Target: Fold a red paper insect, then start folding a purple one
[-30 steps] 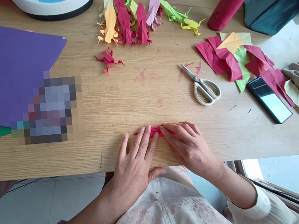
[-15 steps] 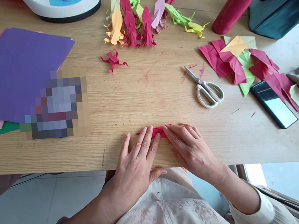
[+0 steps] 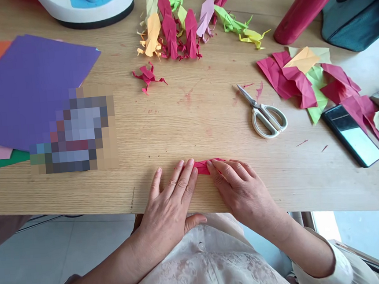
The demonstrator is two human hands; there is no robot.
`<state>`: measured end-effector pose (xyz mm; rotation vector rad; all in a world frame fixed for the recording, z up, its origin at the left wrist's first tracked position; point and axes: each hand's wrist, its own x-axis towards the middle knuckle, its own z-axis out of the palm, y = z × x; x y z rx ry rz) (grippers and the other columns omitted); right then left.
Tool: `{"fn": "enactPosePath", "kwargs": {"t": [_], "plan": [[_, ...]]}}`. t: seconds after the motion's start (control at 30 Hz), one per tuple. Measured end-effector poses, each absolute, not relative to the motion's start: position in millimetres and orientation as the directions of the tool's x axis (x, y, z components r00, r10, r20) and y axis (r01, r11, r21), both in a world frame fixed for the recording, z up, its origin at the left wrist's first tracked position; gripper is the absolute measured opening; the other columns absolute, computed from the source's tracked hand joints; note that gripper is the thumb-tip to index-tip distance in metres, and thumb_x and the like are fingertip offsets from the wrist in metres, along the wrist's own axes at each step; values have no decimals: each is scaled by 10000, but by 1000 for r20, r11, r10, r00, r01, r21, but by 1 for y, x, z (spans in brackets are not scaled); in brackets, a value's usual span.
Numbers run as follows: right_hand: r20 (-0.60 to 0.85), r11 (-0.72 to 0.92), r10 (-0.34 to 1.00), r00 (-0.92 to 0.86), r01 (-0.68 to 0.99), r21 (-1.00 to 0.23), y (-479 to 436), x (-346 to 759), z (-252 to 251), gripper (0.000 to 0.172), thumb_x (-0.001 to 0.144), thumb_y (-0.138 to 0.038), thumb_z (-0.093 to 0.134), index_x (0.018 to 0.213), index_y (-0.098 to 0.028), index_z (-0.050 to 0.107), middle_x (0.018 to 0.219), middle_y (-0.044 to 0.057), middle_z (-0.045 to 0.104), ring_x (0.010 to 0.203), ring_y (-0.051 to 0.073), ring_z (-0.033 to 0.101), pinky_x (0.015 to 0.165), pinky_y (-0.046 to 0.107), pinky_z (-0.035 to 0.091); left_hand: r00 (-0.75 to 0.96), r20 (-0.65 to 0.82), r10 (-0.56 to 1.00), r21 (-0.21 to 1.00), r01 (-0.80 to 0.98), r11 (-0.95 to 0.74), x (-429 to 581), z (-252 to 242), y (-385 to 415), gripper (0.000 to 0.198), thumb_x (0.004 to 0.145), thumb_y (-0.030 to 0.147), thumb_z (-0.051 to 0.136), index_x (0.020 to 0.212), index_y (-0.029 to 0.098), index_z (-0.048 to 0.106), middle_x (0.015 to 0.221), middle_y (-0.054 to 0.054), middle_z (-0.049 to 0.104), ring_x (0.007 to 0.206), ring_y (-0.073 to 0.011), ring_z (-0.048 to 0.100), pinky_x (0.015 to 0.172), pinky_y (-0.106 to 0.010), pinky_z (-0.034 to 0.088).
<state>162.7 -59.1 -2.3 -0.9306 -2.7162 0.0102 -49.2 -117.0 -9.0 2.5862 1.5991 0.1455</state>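
Observation:
A narrow strip of folded red paper [image 3: 202, 167] lies flat near the table's front edge. My left hand [image 3: 172, 194] rests palm down with its fingers stretched out, the fingertips pressing on the paper's left end. At the right end, my right hand [image 3: 244, 183] has its fingers curled and pinched on the same paper, which hides that end. Scissors [image 3: 262, 112] with white handles lie beyond my right hand, blades slightly apart. A small red origami figure [image 3: 148, 77] with thin bent legs sits farther back on the left.
Several colourful origami figures [image 3: 170, 33] stand at the back. Left are purple paper sheets [image 3: 39, 89] and a blurred-out object [image 3: 79, 134]. To the right lie creased papers [image 3: 303, 79], a phone [image 3: 353, 135], a red bottle [image 3: 310, 5] and a dark teal bag [image 3: 357, 16].
My left hand has shifted slightly left along the paper, baring more of its middle. The right hand stays on the right end. The whole view has moved a little.

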Motion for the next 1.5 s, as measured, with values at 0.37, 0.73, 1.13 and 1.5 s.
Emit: {"fn": "enactPosePath", "kwargs": {"t": [0.37, 0.73, 1.13, 1.5], "plan": [[237, 797, 598, -766, 598, -78, -58, 164, -1, 450, 955, -124, 434, 1358, 26, 568, 1262, 211, 641, 1087, 312, 528, 901, 447, 491, 523, 69, 849, 99, 844, -528, -44, -6, -109, 842, 977, 655, 374, 1562, 51, 317, 1642, -172, 302, 1477, -325, 371, 1165, -432, 354], [220, 774, 633, -743, 609, -170, -55, 164, -2, 423, 987, -172, 465, 1368, -22, 571, 1228, 191, 658, 1028, 308, 556, 890, 450, 492, 598, 101, 795, 86, 791, -606, -36, -14, -105, 1006, 918, 753, 357, 1499, -68, 368, 1632, -240, 286, 1494, -328, 332, 1217, -405, 262], [311, 670, 740, -596, 614, -418, -61, 209, -4, 378, 952, -36, 496, 1308, -123, 590, 1278, 174, 637, 1167, 262, 602, 1061, 513, 435, 587, 73, 806, 52, 805, -591, -35, -17, -107, 968, 947, 736, 295, 1560, -13, 285, 1645, -213, 271, 1527, -333, 262, 1236, -436, 239], [317, 734, 678, -664, 581, -353, -68, 193, 0, 343, 936, -29, 523, 1251, -123, 624, 1249, 177, 614, 1109, 287, 558, 937, 472, 469, 573, 92, 815, 56, 814, -578, -34, -18, -107, 974, 931, 750, 315, 1555, 2, 314, 1641, -185, 302, 1524, -314, 250, 1231, -431, 221]]}}
